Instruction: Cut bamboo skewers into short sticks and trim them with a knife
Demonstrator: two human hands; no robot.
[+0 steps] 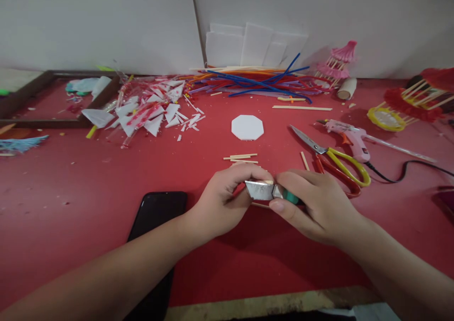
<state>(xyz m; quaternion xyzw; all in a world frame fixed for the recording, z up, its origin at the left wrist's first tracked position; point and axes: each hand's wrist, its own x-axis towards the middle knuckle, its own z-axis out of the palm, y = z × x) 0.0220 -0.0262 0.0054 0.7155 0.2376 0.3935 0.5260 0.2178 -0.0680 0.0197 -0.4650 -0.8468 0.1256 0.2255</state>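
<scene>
My right hand point(315, 203) is closed around the green handle of a craft knife point(260, 190), whose short slanted blade points left. My left hand point(227, 198) is curled beside the blade, its fingers closed on a pale wooden stick point(266, 182), mostly hidden by the knife and fingers. Just beyond the hands, several short wooden sticks point(241, 157) lie on the red table. Farther back rests a white octagonal piece point(247, 127).
Scissors point(324, 151) and a pink glue gun point(349, 136) with a cord lie at right. Behind are coloured pipe cleaners point(262, 82) and white scraps point(152, 108). A black phone point(159, 212) lies by my left forearm. Stick-and-paper models point(407, 99) stand far right.
</scene>
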